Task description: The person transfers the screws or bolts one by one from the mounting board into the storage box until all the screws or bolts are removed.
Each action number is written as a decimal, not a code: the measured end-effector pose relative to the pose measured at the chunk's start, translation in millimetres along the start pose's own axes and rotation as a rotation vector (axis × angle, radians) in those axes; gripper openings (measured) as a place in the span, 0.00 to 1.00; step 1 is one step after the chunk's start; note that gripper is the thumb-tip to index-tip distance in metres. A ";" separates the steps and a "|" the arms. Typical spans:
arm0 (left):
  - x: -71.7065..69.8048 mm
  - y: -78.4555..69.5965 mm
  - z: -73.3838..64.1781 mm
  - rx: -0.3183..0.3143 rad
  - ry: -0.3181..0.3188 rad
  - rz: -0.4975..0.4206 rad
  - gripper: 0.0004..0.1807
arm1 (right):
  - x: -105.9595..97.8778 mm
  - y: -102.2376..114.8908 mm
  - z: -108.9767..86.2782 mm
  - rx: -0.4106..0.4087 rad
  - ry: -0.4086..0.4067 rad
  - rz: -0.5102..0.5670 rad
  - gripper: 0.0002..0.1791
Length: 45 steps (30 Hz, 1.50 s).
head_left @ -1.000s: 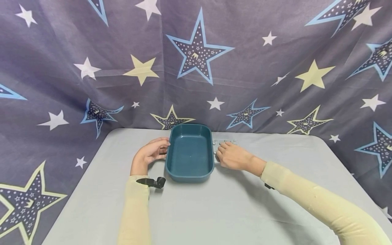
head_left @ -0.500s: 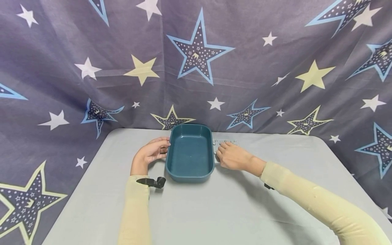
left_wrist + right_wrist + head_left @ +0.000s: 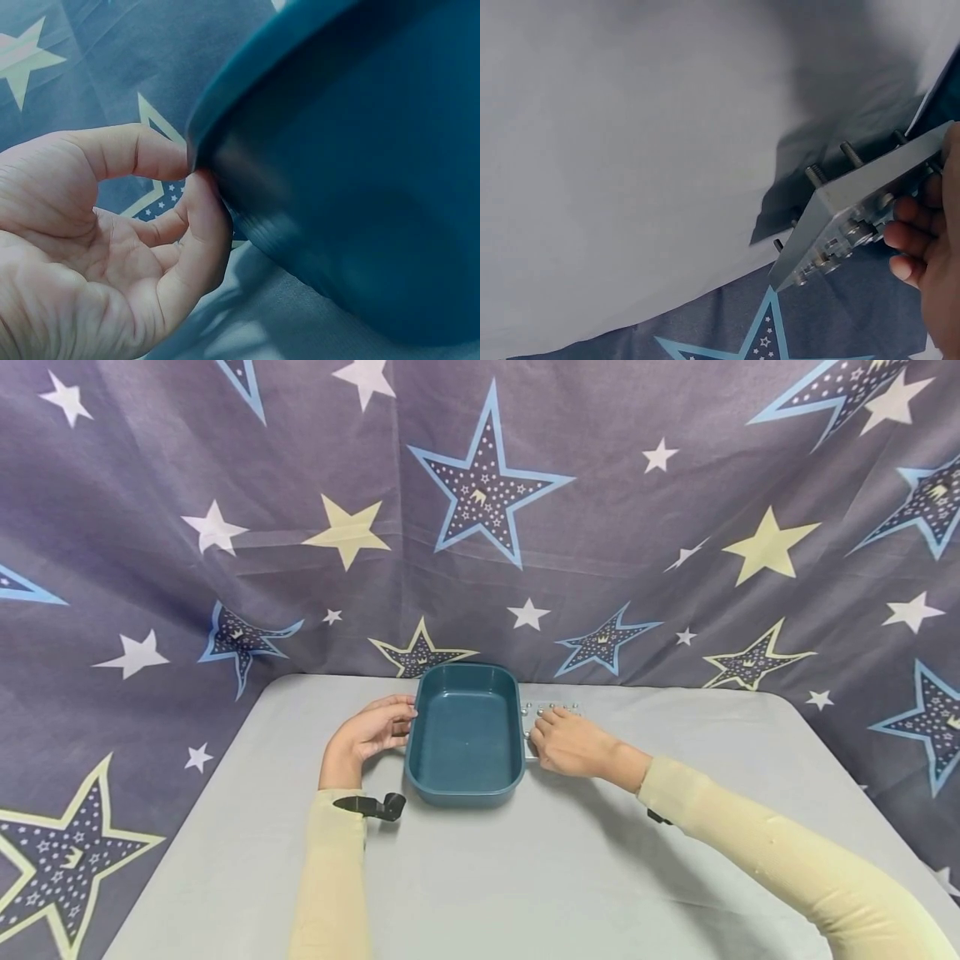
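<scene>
A deep teal rectangular tray (image 3: 467,735) stands at the back middle of the table. My left hand (image 3: 377,730) is at its left side, where thumb and a bent finger pinch the rim, as the left wrist view shows. Right of the tray is a silvery metal plate (image 3: 877,172) studded with several bolts and nuts, their threaded ends poking out of its underside. Over its near part lies my right hand (image 3: 567,743), with bent fingers (image 3: 911,236) among the bolt heads. Which bolt or nut they hold I cannot tell; the thumb is hidden.
The table (image 3: 480,877) has a pale grey cover. Right behind it hangs a dark grey curtain (image 3: 615,485) printed with stars, and it also runs down the left and right sides. A black strap (image 3: 371,807) circles the left wrist.
</scene>
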State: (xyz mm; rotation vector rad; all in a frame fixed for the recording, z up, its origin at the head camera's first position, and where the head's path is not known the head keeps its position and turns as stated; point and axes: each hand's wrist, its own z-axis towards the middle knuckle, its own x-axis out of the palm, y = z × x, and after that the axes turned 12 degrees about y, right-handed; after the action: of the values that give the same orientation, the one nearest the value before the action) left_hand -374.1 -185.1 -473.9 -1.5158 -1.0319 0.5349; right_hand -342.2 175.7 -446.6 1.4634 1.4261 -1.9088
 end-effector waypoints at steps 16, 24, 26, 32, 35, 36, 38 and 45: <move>0.3 0.0 -0.7 -0.004 0.002 0.004 0.19 | -4.9 1.4 -0.7 0.008 0.047 0.118 0.06; 0.2 -0.3 -0.3 -0.008 -0.003 -0.001 0.19 | -7.3 1.4 -1.0 0.020 0.073 0.165 0.07; 0.2 -0.4 -0.5 -0.009 -0.004 0.000 0.19 | -6.3 1.1 -1.1 0.018 0.066 0.170 0.07; 0.3 -0.9 -1.2 -0.008 -0.002 -0.005 0.19 | -2.9 -0.5 -1.6 -0.010 0.027 0.150 0.08; 0.3 -1.3 -1.4 -0.009 0.001 -0.007 0.20 | -3.4 -1.2 -2.0 -0.014 0.022 0.153 0.09; 0.3 -1.5 -1.5 -0.010 0.000 -0.009 0.20 | -3.2 -1.4 -2.0 -0.012 0.025 0.160 0.09; 0.7 -1.9 -1.8 -0.012 -0.001 -0.010 0.20 | -3.7 -1.5 -2.4 -0.008 0.037 0.177 0.10; 2.1 -2.9 -2.7 -0.015 -0.005 -0.024 0.20 | -6.0 -1.6 -4.5 0.002 0.068 0.235 0.12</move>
State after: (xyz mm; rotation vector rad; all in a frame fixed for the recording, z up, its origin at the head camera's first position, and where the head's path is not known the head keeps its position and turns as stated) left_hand -371.7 -185.0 -470.1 -1.5137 -1.0586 0.5149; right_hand -338.7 178.5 -440.4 1.6310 1.2188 -1.7332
